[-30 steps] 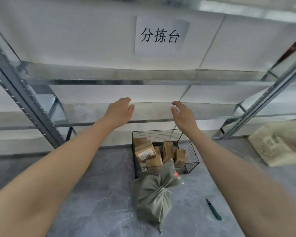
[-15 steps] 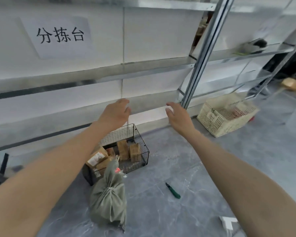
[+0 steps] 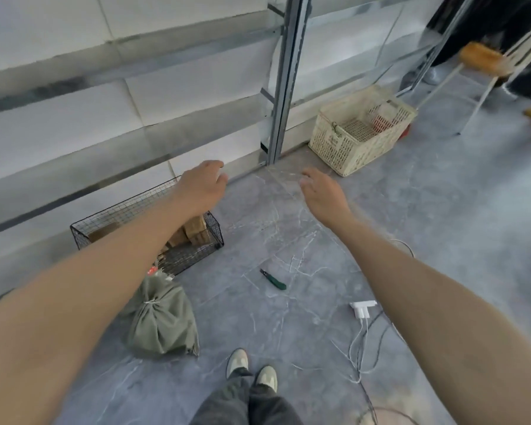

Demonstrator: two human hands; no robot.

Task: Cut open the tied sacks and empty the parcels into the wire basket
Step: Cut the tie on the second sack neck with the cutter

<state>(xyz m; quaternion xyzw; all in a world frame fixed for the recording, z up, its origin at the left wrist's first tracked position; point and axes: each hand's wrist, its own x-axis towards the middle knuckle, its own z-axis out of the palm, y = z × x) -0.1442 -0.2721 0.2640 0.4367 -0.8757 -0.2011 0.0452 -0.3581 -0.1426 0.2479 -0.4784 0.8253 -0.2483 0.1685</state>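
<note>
- Both hands hang out in front over the floor and hold nothing: the left hand (image 3: 201, 187) has loosely bent fingers, and the right hand (image 3: 322, 194) has its fingers slightly spread.
- The tied sack (image 3: 161, 320) lies on the floor (image 3: 426, 228), low and to the left, beneath the left forearm. Its string-bound neck (image 3: 151, 301) points away from the person toward the wire basket (image 3: 190, 256) just beside it.
- The basket stands at the floor's far edge by the foot of the shelving (image 3: 281, 87), with brown parcels (image 3: 196, 230) inside.
- The green-handled cutter (image 3: 273, 280) lies between the two arms, right of the sack and apart from it. Its long axis runs diagonally, blade far-left and handle near-right.
- The handle faces the right arm, so a downward reach with the right hand looks the shorter way.
</note>
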